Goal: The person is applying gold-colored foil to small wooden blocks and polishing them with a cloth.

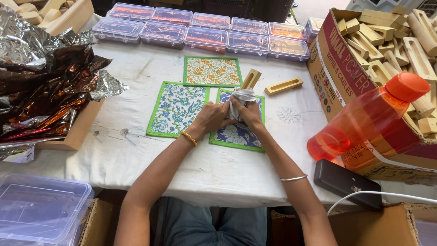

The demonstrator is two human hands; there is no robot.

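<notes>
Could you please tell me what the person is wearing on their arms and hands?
Both arms are bare, with no sleeves showing and no gloves on the hands. The left hand has a beaded gold bangle at its wrist; the right hand has a thin, plain silver bangle further up the forearm.

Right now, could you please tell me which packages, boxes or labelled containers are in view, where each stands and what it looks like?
Cardboard box: right side, brown, red-and-white printed panel, full of wooden blocks.
Lidded plastic boxes: two rows along the table's far edge, clear, orange contents.
Clear plastic tub: bottom left, empty-looking.
Foil wrapping: left, crumpled silver and copper.
Orange bottle: lying against the cardboard box.
</notes>
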